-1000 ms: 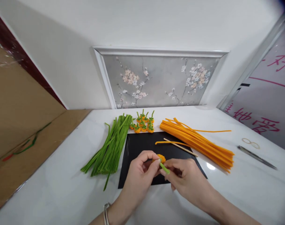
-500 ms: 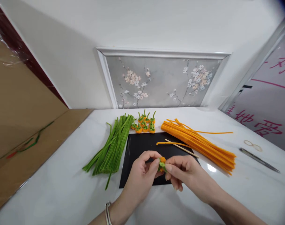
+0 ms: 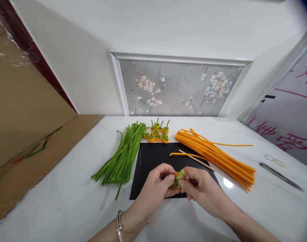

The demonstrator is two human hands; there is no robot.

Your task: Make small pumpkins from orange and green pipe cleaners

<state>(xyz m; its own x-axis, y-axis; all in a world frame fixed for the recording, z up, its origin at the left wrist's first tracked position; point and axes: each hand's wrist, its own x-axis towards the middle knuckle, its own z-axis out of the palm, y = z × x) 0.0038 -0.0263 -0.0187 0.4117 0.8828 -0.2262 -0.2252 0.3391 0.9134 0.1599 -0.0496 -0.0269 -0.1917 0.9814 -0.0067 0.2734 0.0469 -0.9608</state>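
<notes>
Fuzzy orange-and-green piece [image 3: 178, 177] is held above the black mat [image 3: 155, 156] near its front edge, left hand [image 3: 155, 185] and right hand [image 3: 203, 187] both pinching it with fingertips closed, likely against twisting, green bundle [image 3: 124, 156] and orange bundle [image 3: 216, 158] along opposite side edges, presumably for reach.

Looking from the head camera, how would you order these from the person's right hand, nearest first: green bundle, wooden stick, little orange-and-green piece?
1. Little orange-and-green piece: at the right hand, between both hands.
2. Wooden stick: just beyond the hand.
3. Green bundle: far over on the left.
</notes>
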